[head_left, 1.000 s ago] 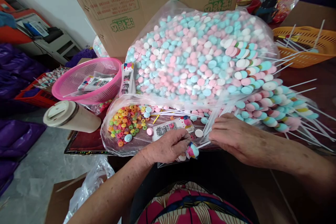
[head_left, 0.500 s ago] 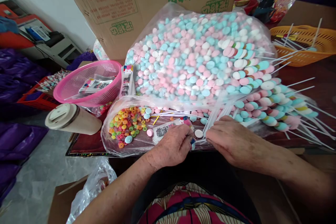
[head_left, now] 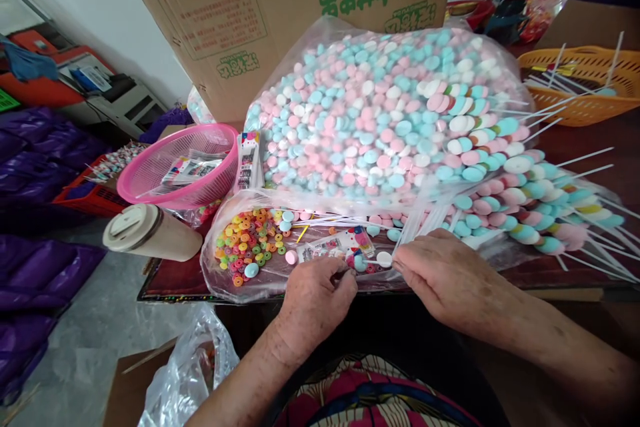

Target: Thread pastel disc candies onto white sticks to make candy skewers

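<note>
My right hand point(head_left: 445, 273) is closed at the table edge, pinching a thin white stick. A white candy disc point(head_left: 384, 259) and a pale blue candy point(head_left: 359, 262) sit along that stick, left of my fingertips. My left hand point(head_left: 320, 295) is curled just left of the blue candy, thumb and forefinger close together; what lies between them is hidden. Behind it lies a printed wrapper point(head_left: 325, 245) on clear plastic. Colourful candy rings point(head_left: 250, 240) are heaped to the left. More white sticks point(head_left: 335, 220) lie beyond my hands.
A big clear bag of pastel candies point(head_left: 350, 120) fills the middle, before a cardboard box point(head_left: 280, 27). Finished candy skewers point(head_left: 530, 207) are piled right, below an orange basket point(head_left: 580, 90). On the left stand a pink basket point(head_left: 125, 177) and a lidded cup point(head_left: 170, 237).
My left hand has drawn slightly left and down, away from the wrapper. The blue and white candies on the stick now show between my hands. The camera view has shifted a little.
</note>
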Demonstrator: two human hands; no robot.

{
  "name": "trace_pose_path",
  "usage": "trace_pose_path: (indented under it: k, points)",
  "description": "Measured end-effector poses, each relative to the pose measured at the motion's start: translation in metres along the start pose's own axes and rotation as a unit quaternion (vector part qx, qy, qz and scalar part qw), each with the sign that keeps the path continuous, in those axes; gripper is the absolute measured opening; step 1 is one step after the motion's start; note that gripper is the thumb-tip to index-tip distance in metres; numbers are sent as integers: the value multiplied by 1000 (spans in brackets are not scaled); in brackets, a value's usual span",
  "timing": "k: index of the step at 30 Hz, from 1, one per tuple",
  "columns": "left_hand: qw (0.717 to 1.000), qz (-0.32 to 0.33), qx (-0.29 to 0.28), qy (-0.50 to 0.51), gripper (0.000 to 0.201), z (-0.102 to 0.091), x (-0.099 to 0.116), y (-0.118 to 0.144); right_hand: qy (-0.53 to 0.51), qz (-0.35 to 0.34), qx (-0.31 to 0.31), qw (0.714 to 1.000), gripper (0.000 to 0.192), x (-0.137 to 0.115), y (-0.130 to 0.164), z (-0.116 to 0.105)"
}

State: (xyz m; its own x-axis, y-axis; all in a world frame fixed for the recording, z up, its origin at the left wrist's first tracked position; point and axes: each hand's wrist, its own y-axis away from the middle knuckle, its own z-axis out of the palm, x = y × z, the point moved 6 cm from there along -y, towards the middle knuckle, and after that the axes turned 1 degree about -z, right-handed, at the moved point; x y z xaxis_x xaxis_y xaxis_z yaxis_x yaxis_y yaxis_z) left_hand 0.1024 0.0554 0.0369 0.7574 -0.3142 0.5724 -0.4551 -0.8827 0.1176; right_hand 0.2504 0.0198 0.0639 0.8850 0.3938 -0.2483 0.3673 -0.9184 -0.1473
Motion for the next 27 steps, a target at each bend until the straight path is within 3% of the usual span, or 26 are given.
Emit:
trace_pose_path:
  k: [3, 8, 15, 17, 20, 23, 27]
  points:
    - [999, -28, 24, 11, 24, -4, -7, 4, -17, 4, 28, 999, 26, -9, 0, 2]
    - [999, -18, 34, -18, 26, -9, -8, 7, -11, -15, 88, 996, 27, -26, 1, 2]
    - [984, -8, 55, -171, 20, -7, -11, 6, 2, -15, 107, 994, 23, -41, 1, 8]
    - [974, 15, 88, -208, 16, -5, -6, 9, 20, -9, 123, 992, 23, -46, 0, 7]
    - [958, 107, 135, -228, 14, 1, 11, 19, 35, -5, 132, 991, 19, -53, -3, 10]
    - [963, 148, 141, -174, 16, 1, 20, 26, 23, 4, 119, 993, 17, -51, -7, 17]
    - [987, 127, 80, 53, 19, -24, 7, 24, -36, 28, 78, 996, 23, -30, -10, 21]
